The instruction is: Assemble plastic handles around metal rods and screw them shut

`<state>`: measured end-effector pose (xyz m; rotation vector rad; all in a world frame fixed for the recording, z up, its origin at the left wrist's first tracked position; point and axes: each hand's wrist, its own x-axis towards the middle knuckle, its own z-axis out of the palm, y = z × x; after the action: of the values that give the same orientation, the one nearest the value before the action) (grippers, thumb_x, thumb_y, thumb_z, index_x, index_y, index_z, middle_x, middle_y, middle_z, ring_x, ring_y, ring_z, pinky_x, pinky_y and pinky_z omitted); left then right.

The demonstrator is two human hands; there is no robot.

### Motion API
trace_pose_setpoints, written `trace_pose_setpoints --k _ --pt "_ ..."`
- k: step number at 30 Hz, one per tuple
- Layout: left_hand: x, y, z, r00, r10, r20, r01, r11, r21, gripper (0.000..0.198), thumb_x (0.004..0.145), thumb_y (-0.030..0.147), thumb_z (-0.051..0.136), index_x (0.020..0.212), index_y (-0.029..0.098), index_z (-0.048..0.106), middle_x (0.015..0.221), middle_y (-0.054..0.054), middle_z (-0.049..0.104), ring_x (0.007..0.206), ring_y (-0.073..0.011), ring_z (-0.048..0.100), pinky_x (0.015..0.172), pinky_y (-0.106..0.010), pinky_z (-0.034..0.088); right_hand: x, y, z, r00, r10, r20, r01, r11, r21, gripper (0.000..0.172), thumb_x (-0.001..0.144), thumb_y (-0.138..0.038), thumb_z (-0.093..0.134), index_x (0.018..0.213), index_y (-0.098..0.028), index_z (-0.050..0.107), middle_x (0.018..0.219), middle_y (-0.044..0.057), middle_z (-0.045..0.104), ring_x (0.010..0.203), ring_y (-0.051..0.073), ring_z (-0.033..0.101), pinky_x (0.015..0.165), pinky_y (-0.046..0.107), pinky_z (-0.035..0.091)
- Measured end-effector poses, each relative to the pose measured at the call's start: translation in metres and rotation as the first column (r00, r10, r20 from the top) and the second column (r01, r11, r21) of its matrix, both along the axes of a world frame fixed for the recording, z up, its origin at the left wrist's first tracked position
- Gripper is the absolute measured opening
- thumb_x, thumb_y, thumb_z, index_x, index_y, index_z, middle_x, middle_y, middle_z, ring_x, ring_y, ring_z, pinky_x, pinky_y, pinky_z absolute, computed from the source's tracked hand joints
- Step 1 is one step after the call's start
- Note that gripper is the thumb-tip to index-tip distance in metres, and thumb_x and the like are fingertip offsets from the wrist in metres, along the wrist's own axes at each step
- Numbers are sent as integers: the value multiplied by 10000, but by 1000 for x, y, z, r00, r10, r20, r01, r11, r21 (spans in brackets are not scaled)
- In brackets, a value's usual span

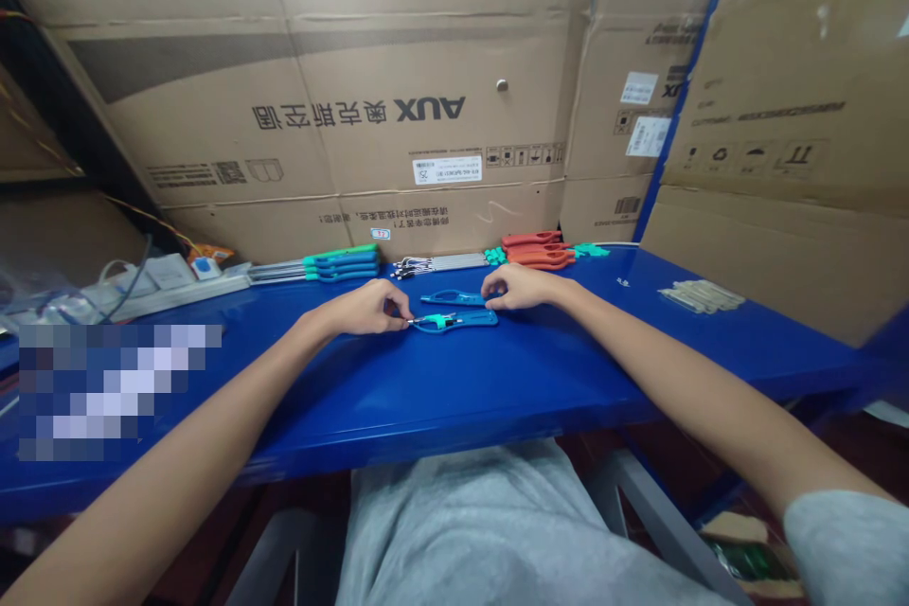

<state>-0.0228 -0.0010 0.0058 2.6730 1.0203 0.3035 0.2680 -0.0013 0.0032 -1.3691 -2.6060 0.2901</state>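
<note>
Two blue plastic handle shells lie on the blue table (461,379) between my hands. The nearer shell (458,320) carries a small green part and a thin metal piece at its left end. My left hand (369,308) pinches that metal end with closed fingers. My right hand (515,287) is closed, its fingertips touching the right ends of the farther shell (451,297) and the nearer one.
Along the back edge lie blue and green handled tools (341,263), a bundle of metal blades (433,263) and orange handle shells (540,251) with green bits. Pale strips (700,295) lie at right, a power strip (177,289) at left. Cardboard boxes wall the back.
</note>
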Motion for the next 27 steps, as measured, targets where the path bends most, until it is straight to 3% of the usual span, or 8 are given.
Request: trace_pose_setpoints --k 15,19,24,27 --pt "0 -1 3 1000 -19 1 19 999 -31 158 722 243 579 715 172 720 714 9 719 628 -117 606 606 -195 436 0 1 -1 1000 2 -10 -2 1000 -6 229 769 -265 645 956 -155 717 944 80 706 873 193 617 716 257 444" --pt "1 -1 3 1000 8 4 -8 1000 -3 152 699 246 606 740 167 729 714 3 718 624 -119 606 599 -194 438 0 1 -3 996 41 -75 -42 999 -9 196 803 -221 573 928 -142 702 873 67 698 770 163 602 689 253 431" --pt "1 -2 3 1000 31 -3 -31 1000 -4 155 691 247 614 752 162 728 718 -7 711 618 -120 597 599 -202 441 0 6 -5 983 52 -175 -28 990 140 229 864 -210 436 753 -141 624 701 28 612 624 128 500 608 250 356" --pt "1 -3 5 999 34 2 -34 999 -27 157 681 245 615 767 160 716 733 -8 706 629 -123 596 604 -205 448 0 9 -5 946 51 -321 16 979 203 249 893 -265 412 746 -145 574 685 26 579 620 130 496 602 252 351"
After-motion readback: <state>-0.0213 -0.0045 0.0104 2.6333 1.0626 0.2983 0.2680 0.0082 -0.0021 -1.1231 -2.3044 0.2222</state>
